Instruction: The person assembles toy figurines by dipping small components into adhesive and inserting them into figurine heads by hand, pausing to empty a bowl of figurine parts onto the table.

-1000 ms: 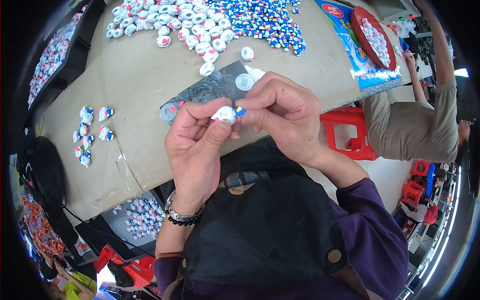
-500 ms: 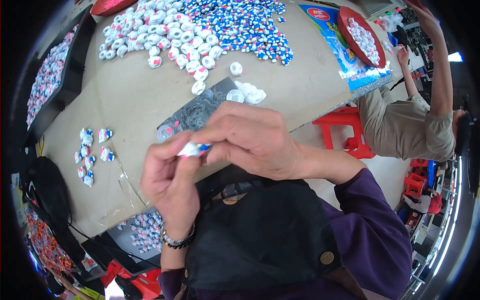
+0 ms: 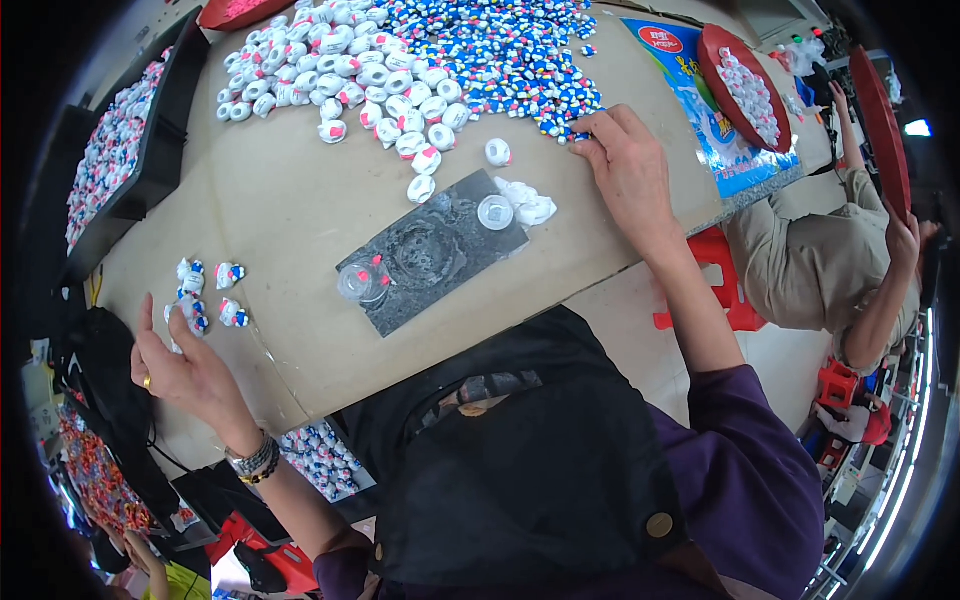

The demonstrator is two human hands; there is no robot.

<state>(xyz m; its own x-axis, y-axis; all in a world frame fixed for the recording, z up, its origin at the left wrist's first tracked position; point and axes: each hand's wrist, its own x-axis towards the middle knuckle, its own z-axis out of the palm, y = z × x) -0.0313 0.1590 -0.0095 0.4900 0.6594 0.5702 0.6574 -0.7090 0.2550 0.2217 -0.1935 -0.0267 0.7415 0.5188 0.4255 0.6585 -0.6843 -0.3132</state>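
See the front edge of the bench [image 3: 280, 215] slanting from the lower left of the frame up toward the right. Find bare board between the small group of white-and-blue figurines [image 3: 190, 280] at left and the dark slab [image 3: 385, 315] near the centre, and more between that slab and the pile of hollow white heads [image 3: 360, 60] at top centre. Note limits at upper left, a black tray [image 3: 160, 150], and at upper right, a red plate [image 3: 710, 52] on a blue printed sheet [image 3: 725, 165].

Count in the way at mid-frame a clear round cup [image 3: 495, 212] and a crumpled white bundle [image 3: 535, 205] at the slab's upper right, and a clear dish [image 3: 350, 290] with pink bits [image 3: 364, 276] at its left end. See at right a red stool [image 3: 718, 265] and a co-worker's hand [image 3: 903, 235] on a raised plate [image 3: 880, 130].

At lower left, see the left hand [image 3: 195, 385] right by the figurines, thumb and fingers spread apart; cannot tell about contact. Right of top centre, see the right hand [image 3: 628, 180] at the lower fringe of the pile of blue bodies [image 3: 490, 60], thumb and index tips close together; cannot tell whether clamped on one.

Compared with the previous frame, no longer together around one figurine; now well apart, leaving the slab uncovered.
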